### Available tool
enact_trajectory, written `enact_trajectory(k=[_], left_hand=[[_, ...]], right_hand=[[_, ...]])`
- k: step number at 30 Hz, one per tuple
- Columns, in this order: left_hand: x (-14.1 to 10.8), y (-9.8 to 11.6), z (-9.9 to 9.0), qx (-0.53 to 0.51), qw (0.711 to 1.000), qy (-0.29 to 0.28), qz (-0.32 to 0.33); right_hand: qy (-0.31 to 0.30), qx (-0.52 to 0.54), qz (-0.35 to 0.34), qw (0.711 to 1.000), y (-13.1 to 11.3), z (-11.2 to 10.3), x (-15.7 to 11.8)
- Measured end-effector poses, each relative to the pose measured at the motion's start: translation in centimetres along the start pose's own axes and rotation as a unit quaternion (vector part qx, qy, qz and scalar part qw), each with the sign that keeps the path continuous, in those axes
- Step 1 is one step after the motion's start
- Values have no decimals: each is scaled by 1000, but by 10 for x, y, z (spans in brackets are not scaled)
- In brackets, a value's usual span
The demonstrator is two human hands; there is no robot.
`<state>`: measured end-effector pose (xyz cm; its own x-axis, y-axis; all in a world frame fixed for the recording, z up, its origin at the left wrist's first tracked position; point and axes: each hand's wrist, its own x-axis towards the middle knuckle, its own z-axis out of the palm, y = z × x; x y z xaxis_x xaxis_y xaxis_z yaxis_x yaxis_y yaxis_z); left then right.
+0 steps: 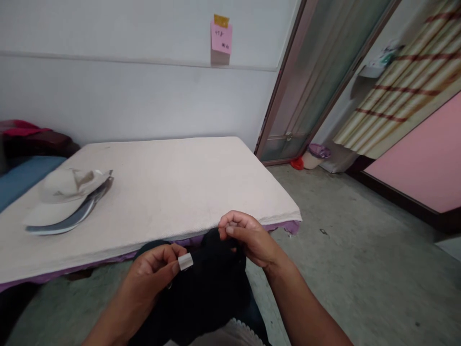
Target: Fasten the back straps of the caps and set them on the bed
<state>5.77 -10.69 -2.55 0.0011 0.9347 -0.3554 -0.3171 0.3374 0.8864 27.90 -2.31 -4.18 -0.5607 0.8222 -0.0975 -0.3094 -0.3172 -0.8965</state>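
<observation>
A black cloth item (212,269) lies over the person's lap, its outline hard to tell from the dark clothing under it. My left hand (154,269) is closed at its left side, thumb and fingers pinching the cloth beside a small white tag (185,261). At the upper right of the cloth, my right hand (250,238) has its fingers curled together, with the cloth's dark edge at the fingertips. Both hands are just in front of the near edge of a low bed-like surface (180,187) with a pale cover.
Stacked caps (68,197) rest on the left of the pale surface, near blue fabric (29,178) and a dark red pile (36,139). A pink note (221,37) hangs on the wall. Right are a sliding door (306,81), a bin (315,156) and a curtain (399,81).
</observation>
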Motion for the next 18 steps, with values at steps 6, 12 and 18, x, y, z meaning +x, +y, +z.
enact_trajectory(k=[6,12,18], left_hand=[[1,1,-1,35,999,3,25],[0,9,6,57,997,-41,24],[-1,13,11,55,997,-45,27]], right_hand=[[-64,-114,19,991,-11,20,-1],[-123,-245,-19,961,-15,50,-5],[-130,-220,11,967,-17,56,2]])
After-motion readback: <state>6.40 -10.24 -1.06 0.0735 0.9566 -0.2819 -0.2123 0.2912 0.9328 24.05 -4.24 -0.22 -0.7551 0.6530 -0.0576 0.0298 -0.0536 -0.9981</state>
